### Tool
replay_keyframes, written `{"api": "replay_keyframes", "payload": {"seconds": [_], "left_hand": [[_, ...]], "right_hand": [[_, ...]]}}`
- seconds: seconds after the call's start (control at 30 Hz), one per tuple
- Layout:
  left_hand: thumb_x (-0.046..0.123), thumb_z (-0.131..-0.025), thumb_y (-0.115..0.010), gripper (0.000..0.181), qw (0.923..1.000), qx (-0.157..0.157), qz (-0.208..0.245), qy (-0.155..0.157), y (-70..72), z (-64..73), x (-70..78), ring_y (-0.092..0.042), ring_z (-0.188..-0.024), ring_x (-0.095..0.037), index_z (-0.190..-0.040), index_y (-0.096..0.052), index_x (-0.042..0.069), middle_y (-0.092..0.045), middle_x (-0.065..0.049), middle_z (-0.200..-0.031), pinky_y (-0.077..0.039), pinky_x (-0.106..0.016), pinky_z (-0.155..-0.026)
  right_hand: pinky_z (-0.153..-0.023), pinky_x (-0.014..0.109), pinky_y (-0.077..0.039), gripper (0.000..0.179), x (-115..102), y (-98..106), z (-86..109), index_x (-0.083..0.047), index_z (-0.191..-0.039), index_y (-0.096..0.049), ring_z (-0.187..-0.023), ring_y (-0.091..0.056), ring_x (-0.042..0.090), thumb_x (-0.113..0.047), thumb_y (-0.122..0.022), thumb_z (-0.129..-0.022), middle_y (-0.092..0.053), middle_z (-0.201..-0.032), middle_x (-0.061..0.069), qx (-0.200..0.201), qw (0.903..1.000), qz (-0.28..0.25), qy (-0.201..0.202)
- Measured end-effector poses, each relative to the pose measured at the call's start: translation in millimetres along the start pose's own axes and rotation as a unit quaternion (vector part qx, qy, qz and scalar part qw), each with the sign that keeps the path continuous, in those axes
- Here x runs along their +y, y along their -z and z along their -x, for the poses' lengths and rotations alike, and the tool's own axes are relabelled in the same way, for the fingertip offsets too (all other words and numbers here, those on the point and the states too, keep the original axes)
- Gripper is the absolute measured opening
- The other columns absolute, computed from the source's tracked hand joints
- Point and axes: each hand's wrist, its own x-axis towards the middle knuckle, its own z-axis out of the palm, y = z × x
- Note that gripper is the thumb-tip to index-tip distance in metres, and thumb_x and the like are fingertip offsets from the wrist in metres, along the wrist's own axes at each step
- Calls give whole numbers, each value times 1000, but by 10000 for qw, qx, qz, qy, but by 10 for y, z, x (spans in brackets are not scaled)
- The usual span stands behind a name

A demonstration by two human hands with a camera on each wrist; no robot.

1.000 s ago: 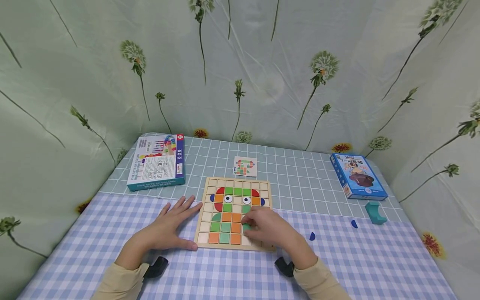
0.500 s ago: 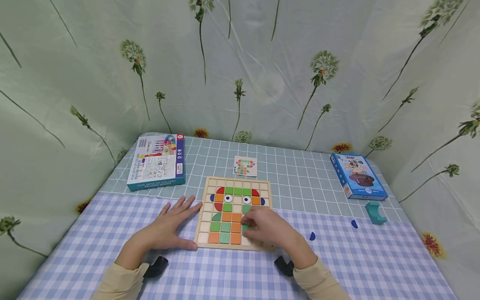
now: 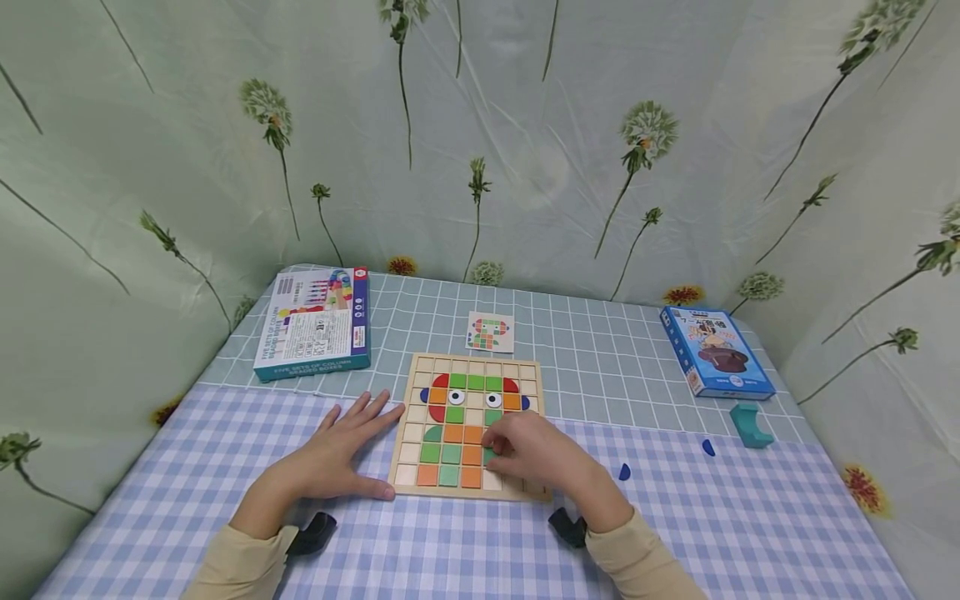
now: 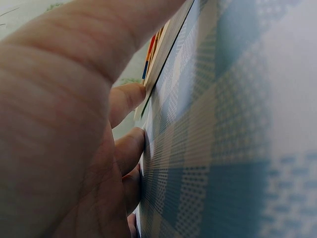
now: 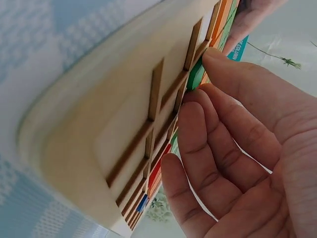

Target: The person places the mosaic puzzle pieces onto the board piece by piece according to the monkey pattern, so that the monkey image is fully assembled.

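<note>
A wooden grid board (image 3: 472, 497) lies on the table, bearing orange, green, red and blue tiles and two round eye pieces. My left hand (image 3: 337, 454) lies with fingers spread beside the board, the index fingertip and thumb tip at its left edge. At the lower right part of the board my right hand (image 3: 534, 450) pinches a green tile (image 5: 196, 74) between thumb and fingers. In the right wrist view this tile sits right at a grid cell, its outer edge curved. The fingers of the right hand cover part of the board.
Behind the board lies a picture card (image 3: 491, 332). A white and teal box (image 3: 315, 325) stands at back left, a blue box (image 3: 717, 352) at back right. Near the latter is a teal block (image 3: 751, 427). Two blue half-round pieces (image 3: 625, 472) lie on the checked cloth (image 3: 420, 550).
My right hand has shifted very slightly, with the green tile a touch further left against the orange tiles. The left hand and the board have stayed in place.
</note>
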Motion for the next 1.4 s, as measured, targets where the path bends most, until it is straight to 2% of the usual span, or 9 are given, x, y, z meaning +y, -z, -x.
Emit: {"api": "replay_keyframes", "payload": {"seconds": [0.17, 0.4, 0.63, 0.87, 1.2, 1.4], "left_hand": [[70, -73, -89, 119, 10000, 8, -38, -3, -2, -7, -7, -7, -167, -49, -170, -35, 26, -19, -13, -181, 1, -79, -127], [71, -73, -88, 119, 10000, 26, -83, -19, 2, -16, -17, -7, -167, -49, -170, -36, 26, -19, -14, -181, 0, -80, -127], [71, -74, -88, 118, 10000, 10, -47, -70, 15, -14, -17, -7, -167, -49, -170, -35, 26, -18, -13, -181, 0, -80, -126], [70, -75, -87, 117, 10000, -42, -19, -58, 28, -18, -5, -6, -167, -49, -170, -35, 27, -17, -13, -182, 1, -80, -126], [71, -75, -87, 117, 10000, -4, -58, -60, 11, -10, -28, -7, -167, -49, -170, -35, 26, -18, -13, -181, 0, -80, -126], [70, -74, -88, 118, 10000, -3, -11, -68, 0, -2, -28, -7, -167, -49, -170, -35, 26, -18, -13, -181, 1, -80, -126]], "right_hand": [[-69, 19, -51, 15, -40, 18, -11, -10, -105, -81, -75, -55, 5, -19, -85, -93, -70, -86, -6, -8, 9997, 239, 79], [-84, 22, -57, 16, -255, -27, -87, -15, -109, -81, -88, -59, 3, -25, -82, -97, -73, -103, -7, -201, 9983, 475, 267], [-78, 15, -53, 16, -480, -148, -248, -17, -110, -83, -83, -57, 1, -26, -81, -97, -74, -105, -7, -364, 9919, 902, 820], [-81, 15, -56, 15, -568, -213, -329, -16, -104, -84, -85, -62, 1, -27, -85, -94, -76, -106, -5, -387, 9858, 1307, 979], [-75, 13, -52, 16, -591, -243, -328, -18, -101, -83, -78, -55, 0, -30, -87, -92, -73, -100, -8, -403, 9881, 1287, 738], [-77, 18, -53, 19, -460, -117, -124, -17, -107, -82, -81, -55, 3, -30, -85, -94, -72, -101, -7, -306, 9963, 735, 312]]}}
